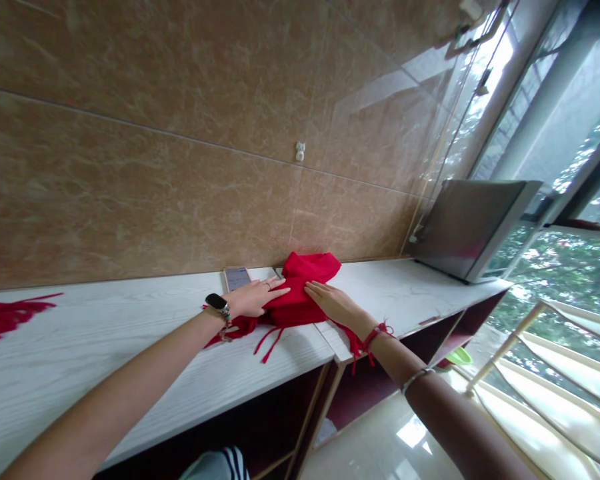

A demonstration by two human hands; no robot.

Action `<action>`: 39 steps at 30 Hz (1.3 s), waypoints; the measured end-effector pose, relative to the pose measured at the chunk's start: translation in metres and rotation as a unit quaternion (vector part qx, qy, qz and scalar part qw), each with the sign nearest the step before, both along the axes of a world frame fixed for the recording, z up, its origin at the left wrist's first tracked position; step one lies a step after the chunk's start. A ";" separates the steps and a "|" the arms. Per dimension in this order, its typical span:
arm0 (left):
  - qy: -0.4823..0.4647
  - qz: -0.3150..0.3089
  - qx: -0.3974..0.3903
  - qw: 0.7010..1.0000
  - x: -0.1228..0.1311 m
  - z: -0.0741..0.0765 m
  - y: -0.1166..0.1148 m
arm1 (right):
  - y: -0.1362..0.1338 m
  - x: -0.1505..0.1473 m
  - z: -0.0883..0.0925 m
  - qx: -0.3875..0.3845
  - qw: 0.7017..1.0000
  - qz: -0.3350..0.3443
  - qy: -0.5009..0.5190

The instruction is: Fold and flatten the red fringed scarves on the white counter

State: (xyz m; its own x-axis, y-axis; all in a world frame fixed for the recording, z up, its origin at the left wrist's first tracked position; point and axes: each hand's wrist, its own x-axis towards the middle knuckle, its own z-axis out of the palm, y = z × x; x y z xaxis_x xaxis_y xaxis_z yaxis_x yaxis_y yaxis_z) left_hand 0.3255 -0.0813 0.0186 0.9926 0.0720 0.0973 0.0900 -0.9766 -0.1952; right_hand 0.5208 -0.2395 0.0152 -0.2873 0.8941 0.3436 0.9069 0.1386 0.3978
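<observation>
A red fringed cloth, like a scarf (303, 300), lies folded in a bundle on the white wood-grain counter (170, 360). Its tassels spill toward the counter's front edge on both sides. My left hand (253, 297) rests flat on the bundle's left part, fingers stretched out. On the right part lies my right hand (337, 303), also flat, its fingers extended and held together. Both palms face down and press on the cloth without gripping it. Just behind my left hand is a phone (237, 277) with its screen lit.
Another red fringed cloth (5, 317) lies at the counter's far left. A grey metal-cased appliance (473, 227) stands at the right end near the window. Open shelves run below the counter. A cream metal rack (540, 360) stands at the right. A tiled wall (180, 167) rises behind.
</observation>
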 end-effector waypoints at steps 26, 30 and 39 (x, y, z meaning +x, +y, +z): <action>-0.128 -0.030 0.161 0.978 -0.007 -0.001 -0.007 | 0.011 -0.008 -0.001 0.064 0.996 -0.064 -0.012; -0.120 -0.030 0.177 0.976 -0.011 0.001 -0.007 | 0.006 -0.004 -0.006 0.076 0.996 -0.057 -0.006; -0.154 -0.034 0.154 0.975 -0.013 -0.021 -0.011 | 0.001 0.003 -0.005 0.032 0.999 -0.006 0.010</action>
